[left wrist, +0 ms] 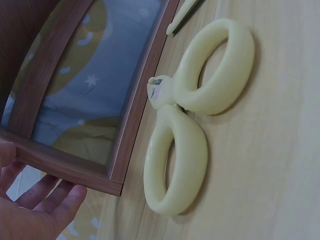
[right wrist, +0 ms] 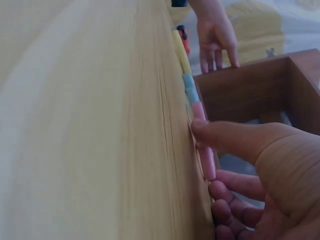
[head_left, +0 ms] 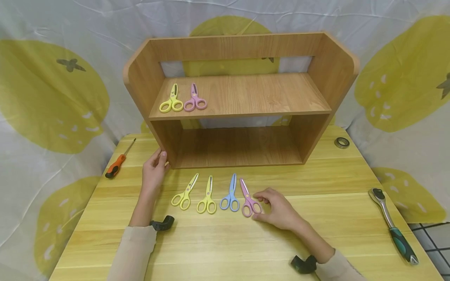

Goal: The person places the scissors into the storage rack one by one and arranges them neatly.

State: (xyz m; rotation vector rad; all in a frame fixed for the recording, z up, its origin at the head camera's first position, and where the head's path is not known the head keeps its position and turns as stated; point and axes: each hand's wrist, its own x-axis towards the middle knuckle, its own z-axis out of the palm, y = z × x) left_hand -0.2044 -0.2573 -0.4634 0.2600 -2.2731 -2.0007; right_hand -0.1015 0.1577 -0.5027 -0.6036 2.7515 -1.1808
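Near the front of the shelf, four pairs of scissors lie in a row: two yellow pairs, the left yellow scissors and the right yellow scissors, then blue scissors and pink scissors. My right hand has thumb and fingertips about the right handle loop of the pink pair, pinching it on the tabletop. Straight fingers of my left hand touch the outer left side of the wooden shelf. Another pair of yellow scissors and one of purple-pink scissors lie on its upper board.
An orange-handled screwdriver lies left of the shelf. At the right are a roll of tape and a ratchet wrench near the edge of the wooden table. A fruit-patterned curtain hangs behind and at the sides.
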